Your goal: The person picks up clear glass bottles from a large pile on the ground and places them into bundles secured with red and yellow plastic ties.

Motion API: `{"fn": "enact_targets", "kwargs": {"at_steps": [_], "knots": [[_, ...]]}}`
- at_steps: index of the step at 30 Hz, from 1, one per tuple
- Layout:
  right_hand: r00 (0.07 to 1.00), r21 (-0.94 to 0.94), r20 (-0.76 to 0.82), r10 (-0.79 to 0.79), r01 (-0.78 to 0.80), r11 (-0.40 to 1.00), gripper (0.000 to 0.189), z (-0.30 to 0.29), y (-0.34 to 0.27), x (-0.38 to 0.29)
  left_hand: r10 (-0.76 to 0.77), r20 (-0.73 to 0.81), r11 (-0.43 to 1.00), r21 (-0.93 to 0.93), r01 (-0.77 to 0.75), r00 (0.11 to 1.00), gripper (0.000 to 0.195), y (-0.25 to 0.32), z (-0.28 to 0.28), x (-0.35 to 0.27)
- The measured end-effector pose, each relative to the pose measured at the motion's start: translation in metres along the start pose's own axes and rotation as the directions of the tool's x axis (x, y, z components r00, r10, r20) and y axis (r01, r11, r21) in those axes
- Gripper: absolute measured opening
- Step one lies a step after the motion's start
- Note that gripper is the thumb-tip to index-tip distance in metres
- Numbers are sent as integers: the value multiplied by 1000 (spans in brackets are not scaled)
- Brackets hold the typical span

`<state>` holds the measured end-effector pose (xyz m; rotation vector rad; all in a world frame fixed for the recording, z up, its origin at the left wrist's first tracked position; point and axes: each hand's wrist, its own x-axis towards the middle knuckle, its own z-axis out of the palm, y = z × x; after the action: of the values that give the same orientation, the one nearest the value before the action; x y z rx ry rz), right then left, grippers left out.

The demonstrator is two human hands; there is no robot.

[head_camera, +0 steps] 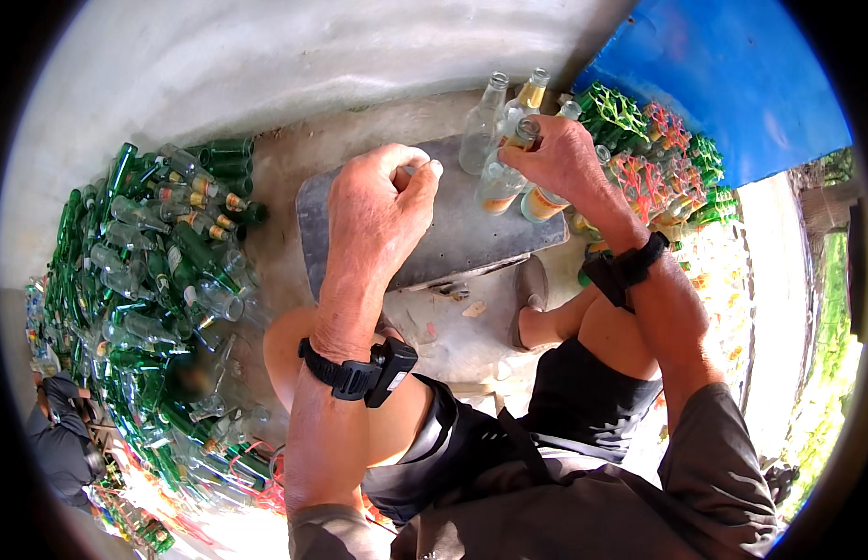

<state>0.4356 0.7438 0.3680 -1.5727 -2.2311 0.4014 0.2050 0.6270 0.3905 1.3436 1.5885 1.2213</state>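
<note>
Several clear glass bottles stand upright together at the right end of a low grey board. My right hand is at the neck of a clear glass bottle with an orange label, thumb and forefinger on either side of it. Behind it rise an unlabelled clear bottle and one with a gold neck foil. My left hand is raised over the board, left of the bottles, thumb tip against curled fingers; whether something small is pinched there cannot be seen.
Green and clear bottles lie in a big heap on the left. Bottles in green and red netting stand at right, by a blue panel. A pale wall runs behind. Another person is at the far lower left.
</note>
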Motion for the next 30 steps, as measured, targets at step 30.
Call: {"fn": "enact_targets", "kwargs": {"at_steps": [30], "knots": [[990, 22, 59, 125, -126, 992, 34, 8, 19, 19, 121, -55, 988, 103, -115, 991, 14, -2, 0, -1]]}}
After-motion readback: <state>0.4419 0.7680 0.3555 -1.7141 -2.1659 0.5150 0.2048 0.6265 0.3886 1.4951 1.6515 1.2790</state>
